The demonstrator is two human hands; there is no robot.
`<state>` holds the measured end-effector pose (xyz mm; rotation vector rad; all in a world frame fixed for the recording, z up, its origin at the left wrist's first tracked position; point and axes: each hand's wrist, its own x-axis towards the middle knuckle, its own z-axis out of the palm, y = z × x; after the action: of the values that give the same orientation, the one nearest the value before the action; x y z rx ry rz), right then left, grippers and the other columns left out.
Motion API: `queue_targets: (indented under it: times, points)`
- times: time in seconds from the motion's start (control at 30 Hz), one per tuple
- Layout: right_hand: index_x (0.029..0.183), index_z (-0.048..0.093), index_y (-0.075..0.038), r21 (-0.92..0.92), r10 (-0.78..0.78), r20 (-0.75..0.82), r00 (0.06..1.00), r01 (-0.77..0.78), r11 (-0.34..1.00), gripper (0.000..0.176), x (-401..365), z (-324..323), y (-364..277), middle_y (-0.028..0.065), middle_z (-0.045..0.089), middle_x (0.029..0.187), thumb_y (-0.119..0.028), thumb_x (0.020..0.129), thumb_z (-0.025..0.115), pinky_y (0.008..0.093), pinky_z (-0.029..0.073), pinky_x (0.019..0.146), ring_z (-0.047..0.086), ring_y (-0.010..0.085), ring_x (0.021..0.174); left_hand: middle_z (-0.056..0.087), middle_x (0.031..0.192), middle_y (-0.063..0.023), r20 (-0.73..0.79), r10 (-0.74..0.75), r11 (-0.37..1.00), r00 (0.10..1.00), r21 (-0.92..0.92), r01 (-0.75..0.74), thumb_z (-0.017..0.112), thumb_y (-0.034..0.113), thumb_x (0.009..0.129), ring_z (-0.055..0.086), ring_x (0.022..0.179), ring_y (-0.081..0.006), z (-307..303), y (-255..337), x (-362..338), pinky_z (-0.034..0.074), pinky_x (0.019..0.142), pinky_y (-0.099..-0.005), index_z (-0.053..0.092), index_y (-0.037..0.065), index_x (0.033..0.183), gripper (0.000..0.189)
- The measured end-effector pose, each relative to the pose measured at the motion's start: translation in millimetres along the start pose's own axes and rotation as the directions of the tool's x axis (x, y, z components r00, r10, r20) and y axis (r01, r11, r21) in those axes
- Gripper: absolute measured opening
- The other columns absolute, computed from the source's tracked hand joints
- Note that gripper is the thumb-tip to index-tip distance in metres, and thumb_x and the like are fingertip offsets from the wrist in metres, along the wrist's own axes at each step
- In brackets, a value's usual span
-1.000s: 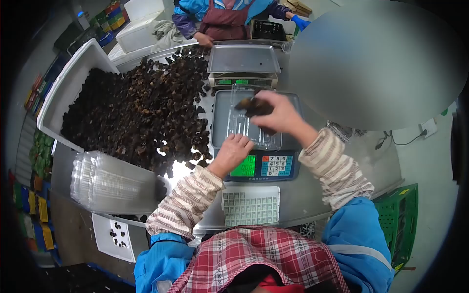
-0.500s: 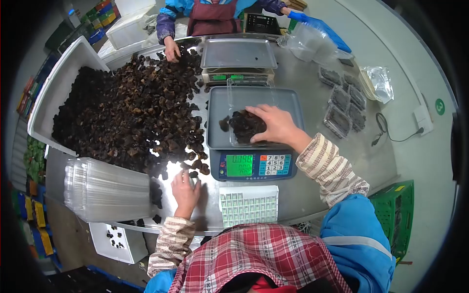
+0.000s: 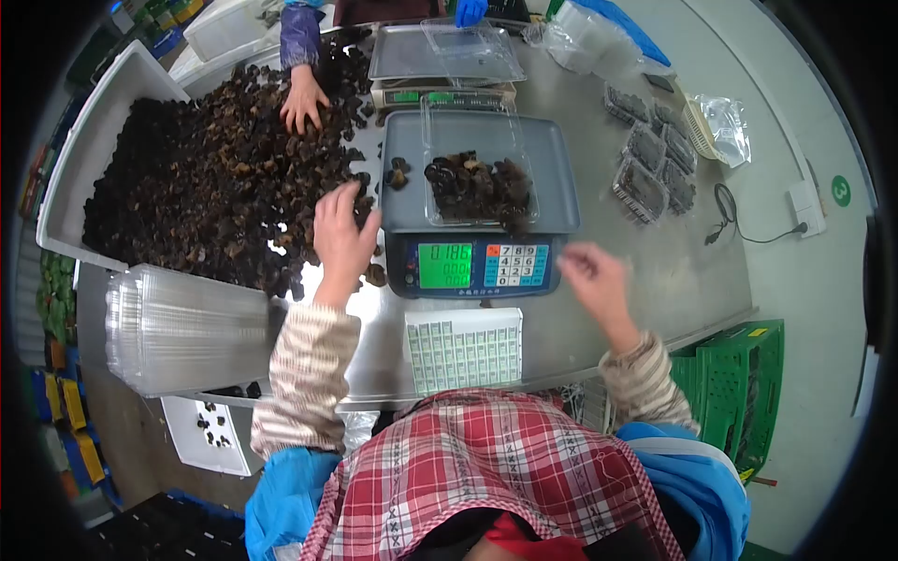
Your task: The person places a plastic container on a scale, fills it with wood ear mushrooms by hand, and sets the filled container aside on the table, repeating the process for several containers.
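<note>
My left hand [image 3: 342,236] is open, thumb apart from the fingers, over the right edge of a heap of dark brown wood ear mushrooms [image 3: 243,178]. My right hand [image 3: 596,283], slightly blurred, is closed with fingertips together beside the keypad of the digital scale [image 3: 398,266]. Whether something is in its fingers I cannot make out. On the scale's grey pan [image 3: 552,178] stands an open clear plastic box [image 3: 474,131] with a clump of mushrooms [image 3: 482,187] in it. A few loose pieces [image 3: 398,173] lie on the pan, left of the box. The display reads about 0.186.
Nested clear boxes [image 3: 187,327] stand at front left. A white foam bin [image 3: 61,201] lies tipped behind them. A label sheet [image 3: 465,351] is near the front edge. Filled boxes [image 3: 645,150] sit at right. A co-worker's hand [image 3: 304,98] touches the heap near a second scale [image 3: 444,61].
My right hand has left the mushrooms in the box and moved down right. My left hand has moved up along the heap's edge. The reading fell from about 0.198. A clear box now lies on the far scale.
</note>
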<state>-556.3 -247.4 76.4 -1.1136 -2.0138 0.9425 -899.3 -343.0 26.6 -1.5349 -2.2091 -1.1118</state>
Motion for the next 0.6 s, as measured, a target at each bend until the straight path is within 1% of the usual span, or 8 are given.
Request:
queue_targets:
  times: [0.2, 0.3, 0.37, 0.4, 0.47, 0.5, 0.57, 0.6]
  points:
    - [0.092, 0.065, 0.001, 0.062, 0.336, 0.147, 0.930, -0.348, 0.936, 0.022, -78, 27, 42, 0.0064, 0.065, 0.074, -0.014, 0.077, 0.074, 0.0241, 0.048, 0.058, 0.058, 0.0094, 0.063, 0.055, 0.120, -0.0072, 0.186, 0.073, 0.988, 0.980, 0.124, -0.097, 0.069, 0.016, 0.070, 0.046, 0.116, -0.0285, 29, 5, 42, 0.040, 0.094, -0.0406, 0.054, 0.011, 0.120, 0.052]
    - [0.091, 0.066, -0.001, -0.024, 0.297, 0.125, 0.947, -0.296, 0.955, 0.026, -68, 45, 38, 0.0124, 0.067, 0.076, -0.021, 0.076, 0.074, 0.0292, 0.051, 0.060, 0.065, 0.0173, 0.065, 0.054, 0.121, -0.0066, 0.254, 0.106, 0.976, 0.961, 0.157, -0.149, 0.067, 0.012, 0.069, 0.047, 0.115, -0.0281, 46, 0, 47, 0.040, 0.093, -0.0403, 0.057, 0.012, 0.117, 0.048]
    - [0.091, 0.067, -0.005, -0.096, 0.143, 0.142, 0.980, -0.130, 0.987, 0.025, -56, 69, 44, 0.0161, 0.066, 0.076, -0.025, 0.077, 0.071, 0.0337, 0.051, 0.061, 0.066, 0.0259, 0.067, 0.058, 0.112, -0.0062, 0.316, 0.129, 0.973, 0.940, 0.140, -0.181, 0.066, 0.011, 0.069, 0.050, 0.109, -0.0273, 54, -4, 50, 0.041, 0.090, -0.0406, 0.061, 0.012, 0.110, 0.041]
    - [0.091, 0.067, -0.005, -0.092, 0.140, 0.138, 0.981, -0.128, 0.988, 0.025, -50, 82, 43, 0.0161, 0.066, 0.076, -0.025, 0.077, 0.071, 0.0337, 0.051, 0.061, 0.066, 0.0259, 0.067, 0.062, 0.099, -0.0061, 0.228, 0.203, 0.964, 0.952, 0.124, -0.235, 0.065, 0.009, 0.069, 0.053, 0.101, -0.0270, 57, -2, 51, 0.041, 0.086, -0.0401, 0.064, 0.010, 0.100, 0.031]
    - [0.083, 0.068, -0.005, -0.413, 0.079, 0.268, 0.960, 0.040, 0.910, 0.024, -39, 108, 38, 0.0164, 0.065, 0.073, -0.028, 0.076, 0.068, 0.0370, 0.051, 0.059, 0.065, 0.0302, 0.068, 0.062, 0.098, -0.0068, 0.266, 0.182, 0.964, 0.947, 0.143, -0.225, 0.066, 0.010, 0.070, 0.052, 0.103, -0.0270, 54, 1, 52, 0.041, 0.087, -0.0391, 0.064, 0.010, 0.100, 0.030]
    - [0.083, 0.068, -0.005, -0.411, 0.070, 0.264, 0.962, 0.046, 0.910, 0.024, -35, 119, 33, 0.0164, 0.065, 0.073, -0.028, 0.076, 0.068, 0.0370, 0.051, 0.059, 0.065, 0.0302, 0.068, 0.063, 0.097, -0.0075, 0.299, 0.157, 0.964, 0.941, 0.160, -0.212, 0.066, 0.011, 0.071, 0.052, 0.105, -0.0271, 52, 2, 54, 0.040, 0.089, -0.0381, 0.063, 0.009, 0.100, 0.029]
    - [0.072, 0.068, -0.005, -0.592, 0.190, 0.433, 0.881, 0.119, 0.797, 0.023, -29, 133, 28, 0.0155, 0.064, 0.068, -0.028, 0.075, 0.067, 0.0402, 0.049, 0.057, 0.064, 0.0318, 0.064, 0.063, 0.090, -0.0095, 0.133, 0.120, 0.992, 0.984, 0.033, -0.126, 0.067, 0.012, 0.071, 0.054, 0.096, -0.0291, 43, 7, 46, 0.043, 0.083, -0.0394, 0.064, 0.007, 0.094, 0.024]
    - [0.072, 0.068, -0.005, -0.597, 0.186, 0.421, 0.888, 0.117, 0.794, 0.023, -31, 140, 37, 0.0155, 0.064, 0.068, -0.028, 0.075, 0.067, 0.0402, 0.049, 0.057, 0.064, 0.0318, 0.064, 0.062, 0.087, -0.0098, 0.056, 0.063, 0.996, 0.996, -0.062, -0.059, 0.068, 0.012, 0.070, 0.055, 0.091, -0.0297, 35, 14, 39, 0.044, 0.080, -0.0397, 0.064, 0.006, 0.094, 0.025]
